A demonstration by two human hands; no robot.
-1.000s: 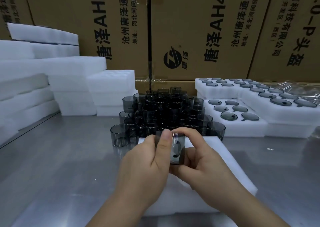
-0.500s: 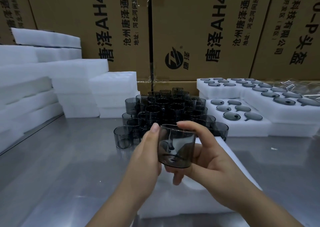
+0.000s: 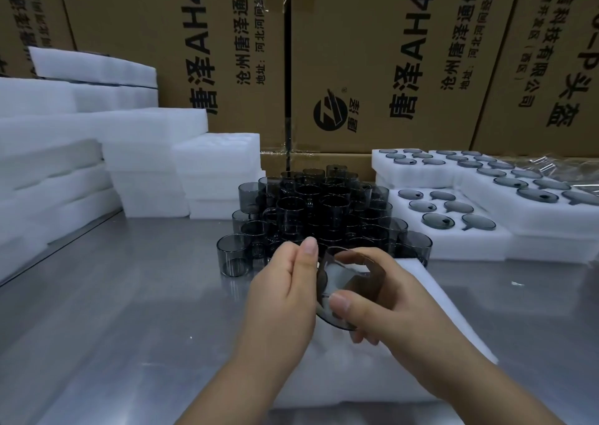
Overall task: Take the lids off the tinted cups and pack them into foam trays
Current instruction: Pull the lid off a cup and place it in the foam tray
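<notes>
My right hand (image 3: 382, 298) grasps one tinted cup (image 3: 351, 282). The cup is tilted, with my thumb on its near rim and my fingers (image 3: 356, 256) curled over the far rim. It is held above the foam tray (image 3: 340, 372) on the counter (image 3: 129, 295). My left hand (image 3: 285, 295) is against the cup's left side, thumb upright; I cannot tell whether its fingers grasp anything. The other cups (image 3: 317, 207) stand clustered just behind.
</notes>
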